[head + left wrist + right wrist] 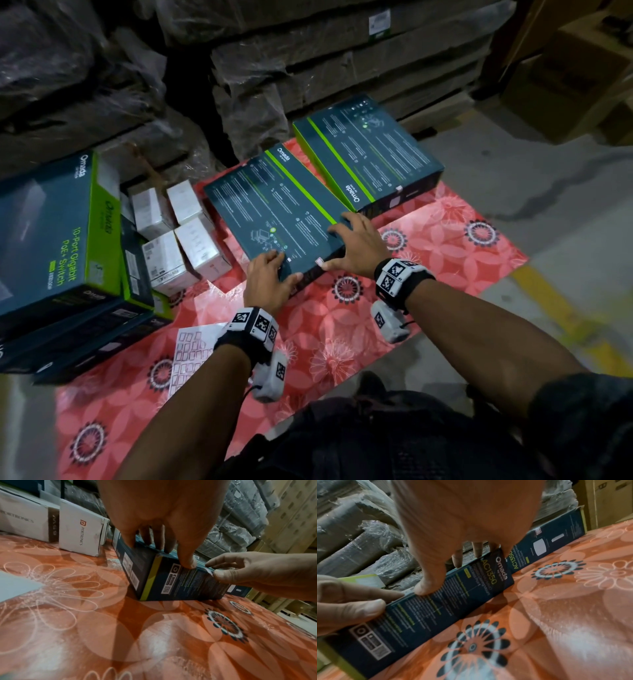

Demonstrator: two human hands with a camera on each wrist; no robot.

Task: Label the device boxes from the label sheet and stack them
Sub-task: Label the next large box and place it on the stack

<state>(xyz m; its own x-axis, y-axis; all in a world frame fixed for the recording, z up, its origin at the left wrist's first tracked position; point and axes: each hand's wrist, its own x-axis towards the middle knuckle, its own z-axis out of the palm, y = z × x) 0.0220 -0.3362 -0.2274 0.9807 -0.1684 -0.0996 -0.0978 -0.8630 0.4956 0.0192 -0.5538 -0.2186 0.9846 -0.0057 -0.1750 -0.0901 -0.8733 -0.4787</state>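
A dark teal device box (274,212) with a green stripe lies flat on the red floral mat (445,236). My left hand (284,267) grips its near left corner, fingers on top and thumb on the front side (173,555). My right hand (337,245) holds the near right edge, fingers spread on top. Its thumb and forefinger (212,569) pinch the top edge where a small pale label (319,262) sits. A second matching box (370,157) lies just beyond. The label sheet (191,356) lies on the mat by my left wrist.
A stack of larger teal boxes (48,240) stands at the left. Several small white boxes (178,233) sit between that stack and the held box. Plastic-wrapped pallets (308,61) rise behind. Bare concrete floor (548,192) with a yellow line lies to the right.
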